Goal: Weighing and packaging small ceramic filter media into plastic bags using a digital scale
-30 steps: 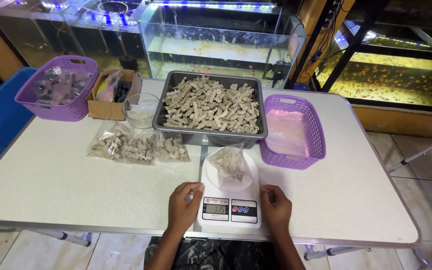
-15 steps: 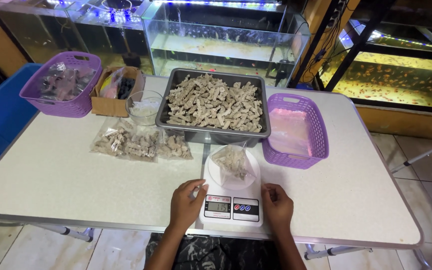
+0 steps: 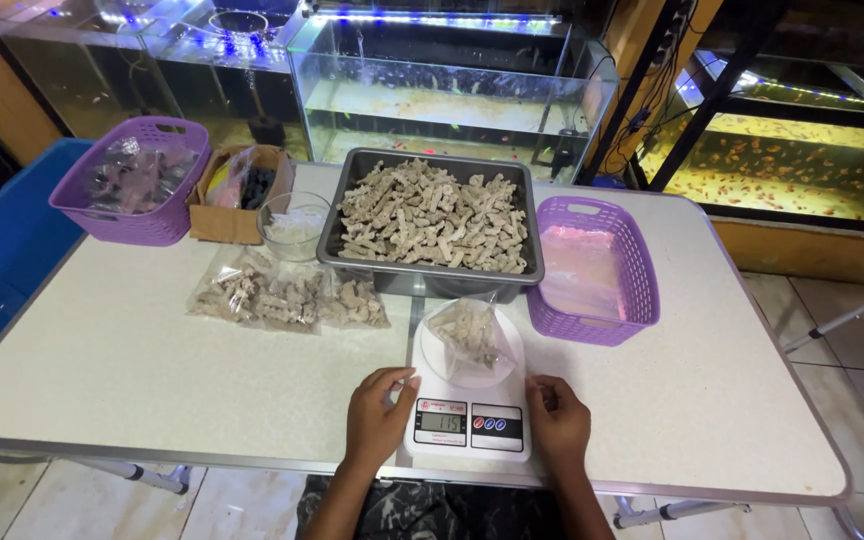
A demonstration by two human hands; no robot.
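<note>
A white kitchen scale [image 3: 472, 420] sits at the table's near edge, and a clear bag of beige pieces [image 3: 467, 335] rests on its round platform. My left hand [image 3: 377, 415] lies on the table against the scale's left side, fingers loosely curled, holding nothing. On the other side, my right hand [image 3: 557, 420] rests beside the scale's right edge, fingers curled, also with nothing in it. Behind the scale stands a dark grey tray [image 3: 347, 225] heaped with the same beige pieces.
Filled clear bags [image 3: 282, 295] lie left of the scale. A purple basket [image 3: 642, 285] with clear bags stands at right, another purple basket [image 3: 167, 225], a cardboard box [image 3: 217, 220] and a glass bowl [image 3: 292, 225] at back left. Fish tanks [image 3: 452, 85] line the far side.
Both hands stay beside the scale with barely any shift. The view has tilted slightly, so the table sits a little lower in frame.
</note>
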